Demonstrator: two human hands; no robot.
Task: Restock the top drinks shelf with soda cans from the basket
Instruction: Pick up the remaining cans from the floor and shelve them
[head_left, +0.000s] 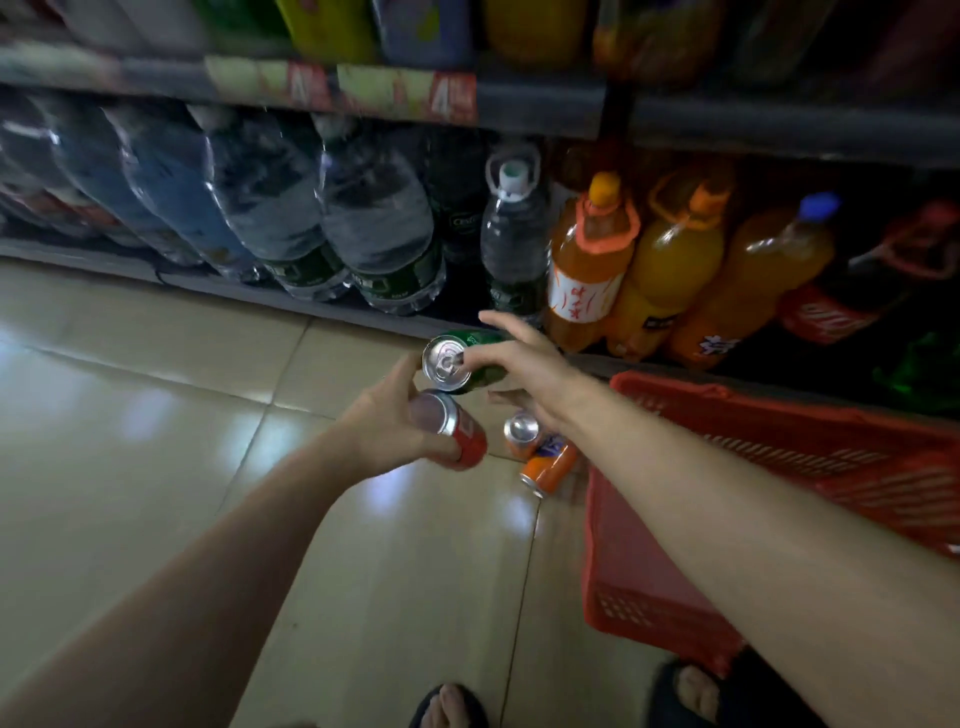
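Partly hidden: orange can (545, 462).

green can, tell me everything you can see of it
The green can is a metal soda can with a silver top and unopened pull tab facing the camera. It lies tilted, nearly on its side, in the air above the floor. The right hand grips its body from above; the left hand's thumb touches its rim.

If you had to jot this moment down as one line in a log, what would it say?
left hand: holds red can | right hand: holds green can | orange cans: below right hand | red basket: on floor, right
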